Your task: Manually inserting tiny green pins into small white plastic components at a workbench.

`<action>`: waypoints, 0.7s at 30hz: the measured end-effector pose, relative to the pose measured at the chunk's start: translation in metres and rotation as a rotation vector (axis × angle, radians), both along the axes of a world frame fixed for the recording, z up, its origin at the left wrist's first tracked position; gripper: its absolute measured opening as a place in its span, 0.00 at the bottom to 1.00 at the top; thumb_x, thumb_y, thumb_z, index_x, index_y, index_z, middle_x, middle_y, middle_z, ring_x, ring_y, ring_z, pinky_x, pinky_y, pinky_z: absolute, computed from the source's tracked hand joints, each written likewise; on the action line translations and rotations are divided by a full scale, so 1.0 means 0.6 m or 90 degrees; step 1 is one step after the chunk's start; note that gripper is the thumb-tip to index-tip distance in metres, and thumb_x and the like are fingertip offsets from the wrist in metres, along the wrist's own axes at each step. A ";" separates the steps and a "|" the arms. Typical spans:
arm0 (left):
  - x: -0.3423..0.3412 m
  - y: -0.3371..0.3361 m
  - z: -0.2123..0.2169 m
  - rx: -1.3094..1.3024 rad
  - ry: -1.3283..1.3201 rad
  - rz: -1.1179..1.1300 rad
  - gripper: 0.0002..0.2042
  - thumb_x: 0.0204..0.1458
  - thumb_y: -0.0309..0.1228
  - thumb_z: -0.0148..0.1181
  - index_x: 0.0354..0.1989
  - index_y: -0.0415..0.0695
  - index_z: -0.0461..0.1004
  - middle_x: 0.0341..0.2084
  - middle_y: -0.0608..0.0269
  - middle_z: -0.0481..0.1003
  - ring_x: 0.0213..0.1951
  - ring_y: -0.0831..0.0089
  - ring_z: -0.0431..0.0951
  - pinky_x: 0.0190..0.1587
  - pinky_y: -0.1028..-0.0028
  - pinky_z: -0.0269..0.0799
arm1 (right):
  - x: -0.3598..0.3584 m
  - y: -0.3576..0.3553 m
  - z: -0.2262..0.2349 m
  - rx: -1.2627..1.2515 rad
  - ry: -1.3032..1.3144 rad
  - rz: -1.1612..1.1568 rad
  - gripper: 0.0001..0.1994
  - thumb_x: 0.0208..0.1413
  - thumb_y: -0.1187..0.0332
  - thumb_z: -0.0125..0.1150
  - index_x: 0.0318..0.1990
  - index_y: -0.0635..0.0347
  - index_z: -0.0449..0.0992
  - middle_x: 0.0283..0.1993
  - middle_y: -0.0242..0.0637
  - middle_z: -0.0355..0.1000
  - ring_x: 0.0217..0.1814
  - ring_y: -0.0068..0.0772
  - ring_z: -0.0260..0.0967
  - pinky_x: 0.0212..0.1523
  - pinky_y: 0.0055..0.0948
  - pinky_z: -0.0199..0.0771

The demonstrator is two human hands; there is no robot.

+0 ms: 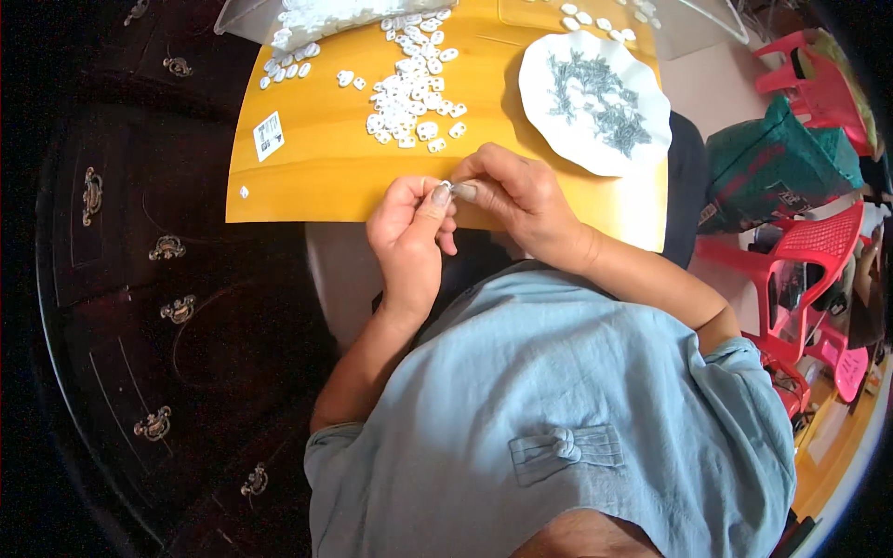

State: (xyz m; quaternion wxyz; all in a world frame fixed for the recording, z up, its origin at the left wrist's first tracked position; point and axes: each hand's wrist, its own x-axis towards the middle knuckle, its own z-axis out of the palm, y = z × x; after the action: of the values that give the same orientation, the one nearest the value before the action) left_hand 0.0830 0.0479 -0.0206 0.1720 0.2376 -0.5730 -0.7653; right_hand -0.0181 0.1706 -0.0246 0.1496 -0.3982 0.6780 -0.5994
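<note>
I see a blue shirt (549,391) nearest. Beyond, my left hand (409,228) and right hand (526,200) pinch a small pale piece (447,185), mostly finger-hidden, at the yellow worktop's (326,172) near edge. Dark drawers (112,307) stand left, a red chair (823,232) right; a far clear bin (239,20) is cut off.

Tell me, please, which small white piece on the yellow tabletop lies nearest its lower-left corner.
The lone small white piece below the white rectangular label; it lies by itself, while the others lie farther up.
</note>
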 end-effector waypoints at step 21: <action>-0.007 -0.049 -0.013 0.183 0.063 -0.025 0.06 0.60 0.28 0.55 0.35 0.38 0.72 0.23 0.65 0.71 0.19 0.82 0.67 0.18 0.82 0.62 | -0.258 -0.141 0.015 0.454 0.596 -0.089 0.07 0.54 0.64 0.59 0.36 0.54 0.78 0.34 0.40 0.77 0.34 0.46 0.75 0.36 0.41 0.74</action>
State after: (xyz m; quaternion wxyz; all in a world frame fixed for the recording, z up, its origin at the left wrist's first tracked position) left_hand 0.0786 0.0183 -0.0283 0.1496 0.2104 -0.4525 -0.8536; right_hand -0.1726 0.0862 -0.0156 -0.0809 -0.4998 0.8562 -0.1031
